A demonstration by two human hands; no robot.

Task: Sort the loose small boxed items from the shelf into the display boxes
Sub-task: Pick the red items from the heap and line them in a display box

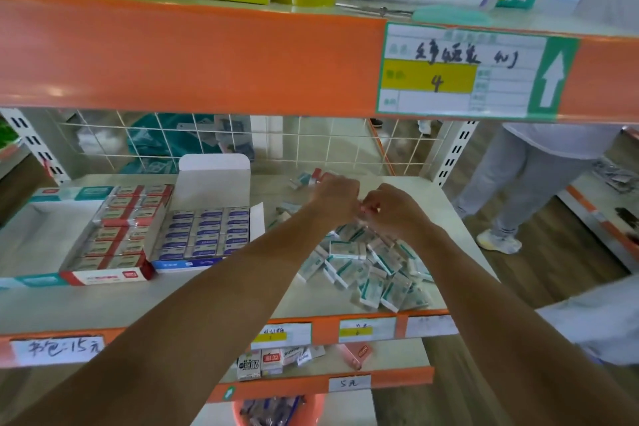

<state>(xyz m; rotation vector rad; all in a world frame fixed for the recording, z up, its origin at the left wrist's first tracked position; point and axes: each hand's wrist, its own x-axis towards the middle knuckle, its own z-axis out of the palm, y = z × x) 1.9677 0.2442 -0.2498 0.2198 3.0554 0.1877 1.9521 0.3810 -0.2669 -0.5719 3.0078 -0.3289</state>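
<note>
A heap of loose small teal-and-white boxes (pixel 368 264) lies on the right half of the shelf (pixel 193 301). My left hand (pixel 335 197) and my right hand (pixel 390 209) meet above the heap's far edge, fingers closed together on something small that I cannot make out. To the left stand a red display box (pixel 114 273) filled with red-striped packs and a blue display box (pixel 186 264) filled with purple-labelled packs, its white lid (pixel 214 180) standing up. A few loose boxes (pixel 306 180) lie further back.
The orange shelf edge (pixel 193 59) with a price tag hangs close overhead. A wire grid (pixel 242 142) closes the shelf's back. A lower shelf holds small packs (pixel 262 361). A person in grey trousers (pixel 525 183) stands at the right. An open teal-edged box (pixel 38 239) sits far left.
</note>
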